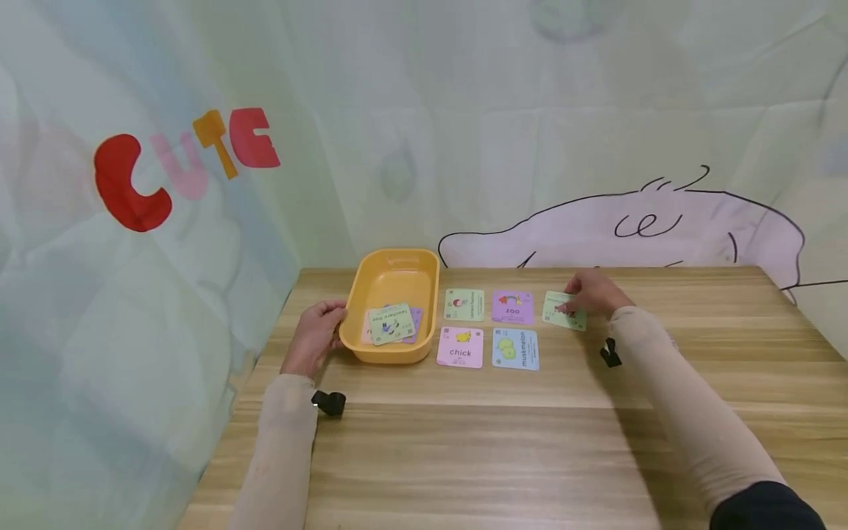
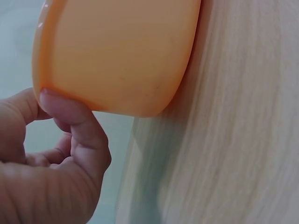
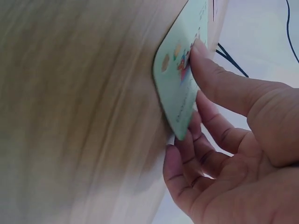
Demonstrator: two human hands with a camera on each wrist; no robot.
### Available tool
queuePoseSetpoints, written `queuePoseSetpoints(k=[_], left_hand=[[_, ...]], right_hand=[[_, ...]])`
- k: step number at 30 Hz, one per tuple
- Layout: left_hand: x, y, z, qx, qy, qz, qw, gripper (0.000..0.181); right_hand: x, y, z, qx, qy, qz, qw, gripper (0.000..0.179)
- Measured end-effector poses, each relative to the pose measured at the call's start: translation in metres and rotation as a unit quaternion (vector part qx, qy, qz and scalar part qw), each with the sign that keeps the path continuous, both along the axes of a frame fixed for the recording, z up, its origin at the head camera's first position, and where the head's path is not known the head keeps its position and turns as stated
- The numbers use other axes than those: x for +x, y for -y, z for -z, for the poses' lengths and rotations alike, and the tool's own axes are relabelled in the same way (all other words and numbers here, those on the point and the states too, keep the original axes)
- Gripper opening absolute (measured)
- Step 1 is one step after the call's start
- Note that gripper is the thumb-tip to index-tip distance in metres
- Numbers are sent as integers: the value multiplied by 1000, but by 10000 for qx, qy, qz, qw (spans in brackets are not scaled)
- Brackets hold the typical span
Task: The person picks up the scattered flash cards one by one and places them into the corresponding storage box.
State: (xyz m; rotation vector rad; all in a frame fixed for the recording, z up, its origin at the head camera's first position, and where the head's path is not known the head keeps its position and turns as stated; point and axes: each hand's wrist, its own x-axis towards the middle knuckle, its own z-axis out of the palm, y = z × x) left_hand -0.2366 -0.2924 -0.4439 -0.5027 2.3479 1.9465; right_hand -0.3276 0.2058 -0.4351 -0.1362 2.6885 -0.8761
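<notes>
My left hand pinches the rim of a yellow plastic tray between thumb and index finger; the left wrist view shows that grip at the tray's corner. Inside the tray lies a small pile of picture cards, a green "Teachers' Day" card on top. Over at the right end of the upper card row, my right hand holds a green card. In the right wrist view the thumb presses on that card's printed face, and the fingers are at its edge, partly hidden behind it.
Between tray and right hand lie a green card, a purple "zoo" card, a pink "chick" card and a blue "muskmelon" card. They rest on a wooden table. A printed curtain hangs behind the table and along its left side.
</notes>
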Motion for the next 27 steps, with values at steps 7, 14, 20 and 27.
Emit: queuePoseSetpoints(k=[7,14,20,27], left_hand=[[0,0,0,57,-46,39,10000,37],[1,0,-2,37,15,-20,10000,35],[1,-1,-4,79,7,-37,10000,34],[0,-1,-2,63,-3,-54,10000,34]], right_hand=[[2,-6,2,-231,-119,-123,9996,45],[1,-12,2,-465,-56,-314,9984,38],[-2,-19,2,-762,120,-167,9969,37],[0,-25,1,-1385,519,-123,9889,43]])
